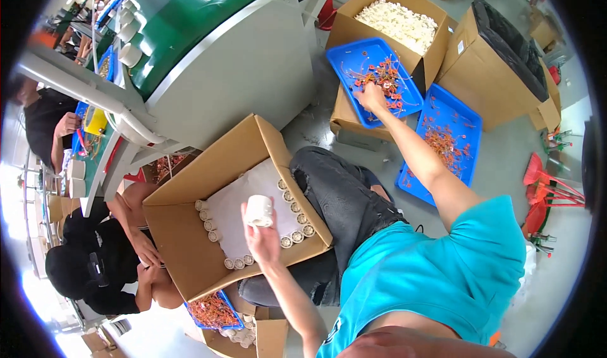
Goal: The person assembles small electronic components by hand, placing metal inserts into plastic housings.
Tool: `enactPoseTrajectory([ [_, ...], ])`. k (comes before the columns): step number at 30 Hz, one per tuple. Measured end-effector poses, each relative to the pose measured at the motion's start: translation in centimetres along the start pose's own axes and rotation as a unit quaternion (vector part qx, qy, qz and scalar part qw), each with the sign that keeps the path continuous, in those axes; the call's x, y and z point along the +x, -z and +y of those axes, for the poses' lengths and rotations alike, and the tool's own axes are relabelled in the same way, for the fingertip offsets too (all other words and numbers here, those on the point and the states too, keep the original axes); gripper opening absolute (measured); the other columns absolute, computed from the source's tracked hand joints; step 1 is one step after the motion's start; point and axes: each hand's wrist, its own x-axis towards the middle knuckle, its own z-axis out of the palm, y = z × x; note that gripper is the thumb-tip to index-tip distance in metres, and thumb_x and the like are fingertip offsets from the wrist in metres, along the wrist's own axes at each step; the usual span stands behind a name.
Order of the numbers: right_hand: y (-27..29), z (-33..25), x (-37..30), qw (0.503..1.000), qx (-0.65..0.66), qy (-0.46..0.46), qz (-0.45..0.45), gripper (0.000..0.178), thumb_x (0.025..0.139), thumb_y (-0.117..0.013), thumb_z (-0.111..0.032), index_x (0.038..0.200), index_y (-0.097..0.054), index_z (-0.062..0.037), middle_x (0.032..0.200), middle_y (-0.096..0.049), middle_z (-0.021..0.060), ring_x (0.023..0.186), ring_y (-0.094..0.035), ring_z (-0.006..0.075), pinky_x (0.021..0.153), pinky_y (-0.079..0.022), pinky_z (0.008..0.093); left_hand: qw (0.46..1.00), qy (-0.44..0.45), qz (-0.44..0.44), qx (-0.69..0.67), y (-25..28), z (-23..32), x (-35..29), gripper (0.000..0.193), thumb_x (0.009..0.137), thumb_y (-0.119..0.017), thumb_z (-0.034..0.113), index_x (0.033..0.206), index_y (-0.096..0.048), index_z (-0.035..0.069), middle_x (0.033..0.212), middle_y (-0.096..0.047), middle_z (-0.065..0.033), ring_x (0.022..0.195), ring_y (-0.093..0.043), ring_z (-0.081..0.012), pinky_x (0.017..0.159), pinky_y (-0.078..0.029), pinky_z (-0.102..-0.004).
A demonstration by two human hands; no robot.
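My left hand is raised over an open cardboard box, with its fingers wrapped round a white plastic cylinder. Along the inner sides of that box stand rows of similar white round pieces on a pale paper sheet. My right arm stretches far to the upper right. There my right hand dips into a blue tray among small parts with orange-red wires. Its fingers are bent together at the pile, and what is between them is too small to make out.
A second blue tray of wired parts lies beside the first. Behind them are a carton of white pieces and a carton with a black liner. A green conveyor stands upper left. A person in black sits left.
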Motion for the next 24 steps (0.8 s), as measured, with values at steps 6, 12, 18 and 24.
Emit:
enactPoseTrajectory([
  [6,0.7,-0.1,-0.6,0.997,-0.026,-0.012,0.072,0.020,0.078,-0.067,-0.019,0.092,-0.073,-0.0057,0.095,-0.069,0.0239,0.092,-0.068,0.0384,0.081,-0.054,0.0462,0.989,0.075,0.084,-0.098,-4.0,-1.9,-3.3,0.047,0.087,-0.070,0.042,0.117,-0.051,0.011,0.127,-0.057,-0.0171,0.121,-0.053,-0.0450,0.100,-0.051,-0.0447],
  [12,7.4,2.8,-0.3,0.985,0.062,0.096,0.130,0.012,0.076,-0.062,-0.004,0.083,-0.072,-0.0025,0.082,-0.069,0.0216,0.079,-0.070,0.0347,0.074,-0.054,0.0427,0.991,0.118,0.046,-0.044,-4.5,-2.4,-4.8,0.040,0.093,-0.063,0.029,0.125,-0.049,0.010,0.122,-0.060,-0.0182,0.101,-0.065,-0.0370,0.074,-0.060,-0.0360],
  [18,13.1,-3.2,-8.1,0.944,0.188,0.166,0.214,0.023,0.085,-0.064,-0.002,0.108,-0.068,-0.0008,0.086,-0.071,0.0169,0.075,-0.070,0.0237,0.068,-0.055,0.0348,0.983,0.177,0.024,-0.033,-4.5,-3.5,-5.9,0.067,0.091,-0.065,0.037,0.143,-0.039,0.003,0.133,-0.054,-0.0247,0.100,-0.066,-0.0297,0.080,-0.058,-0.0363],
  [24,8.4,-9.1,-19.8,0.836,0.459,0.144,-0.264,0.020,0.089,-0.063,-0.001,0.108,-0.066,0.0078,0.091,-0.068,0.0137,0.073,-0.068,0.0167,0.063,-0.057,0.0279,0.982,0.179,-0.052,-0.030,-7.1,-3.1,-6.5,0.094,0.074,-0.084,0.023,0.148,-0.031,0.001,0.132,-0.055,-0.0203,0.107,-0.064,-0.0264,0.096,-0.052,-0.0377],
])
